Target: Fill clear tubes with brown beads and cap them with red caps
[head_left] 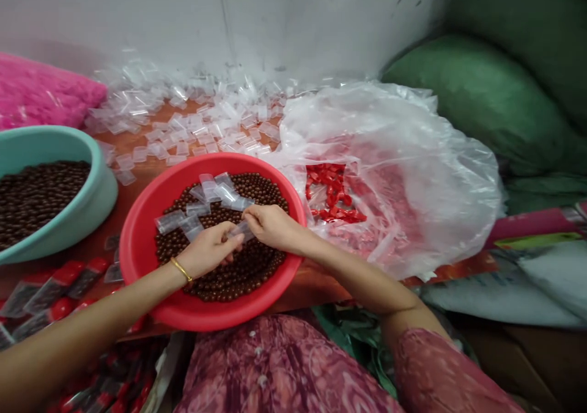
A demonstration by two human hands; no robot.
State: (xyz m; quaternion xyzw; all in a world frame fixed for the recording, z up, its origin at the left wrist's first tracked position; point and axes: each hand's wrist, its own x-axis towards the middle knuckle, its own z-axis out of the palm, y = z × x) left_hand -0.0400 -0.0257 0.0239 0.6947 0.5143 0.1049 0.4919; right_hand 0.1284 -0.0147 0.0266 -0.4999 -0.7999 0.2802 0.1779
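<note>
Between both hands' fingers [238,237], a small clear bag [241,230] sits pinched over the red bowl [137,242] of brown beads [238,272]. Left hand [208,251] and right hand [270,225] are closed on it. Holding its mouth open low above the beads should limit spills. More bags [211,193] lie on top; a teal bowl [98,187] stands beside.

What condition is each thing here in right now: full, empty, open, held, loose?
Red basin: part full of brown beads, some clear bags lying on top.
Teal basin: holds brown beads.
Small clear bag: held between both hands.
Left hand: fingers pinched on the bag.
Right hand: fingers pinched on the bag.
Loose clear bags: scattered on the table, empty.
Big plastic sack: open, red pieces inside.
</note>
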